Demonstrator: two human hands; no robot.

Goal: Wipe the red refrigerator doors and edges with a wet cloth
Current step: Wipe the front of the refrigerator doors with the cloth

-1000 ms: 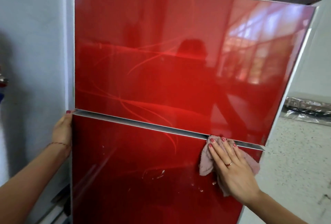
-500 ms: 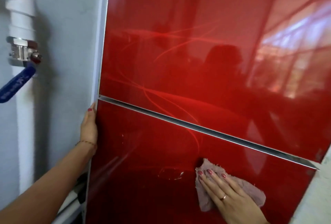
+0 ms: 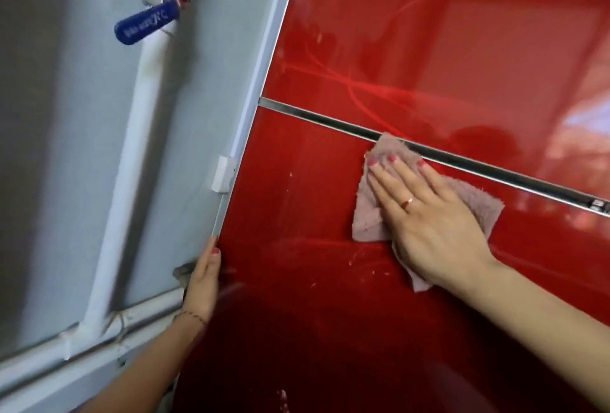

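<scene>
The glossy red refrigerator fills the right of the view. Its lower door [image 3: 297, 297] carries pale smears and specks, and a metal strip [image 3: 330, 120] divides it from the upper door [image 3: 429, 32]. My right hand [image 3: 432, 217] lies flat with straight fingers on a pink cloth [image 3: 366, 217], pressing it against the lower door just under the strip. My left hand [image 3: 202, 280] holds the left edge of the lower door, thumb on the red front, fingers hidden behind the edge.
A grey wall [image 3: 66, 115] stands left of the fridge. A white pipe [image 3: 132, 135] runs down it, with a metal valve and blue lever handle [image 3: 147, 24], joining a horizontal pipe [image 3: 99, 330] low down. A small white clip [image 3: 222, 173] sits on the fridge's side edge.
The view swung left and down. My right hand slid the cloth up to just under the strip. My left hand moved lower down the door's left edge.
</scene>
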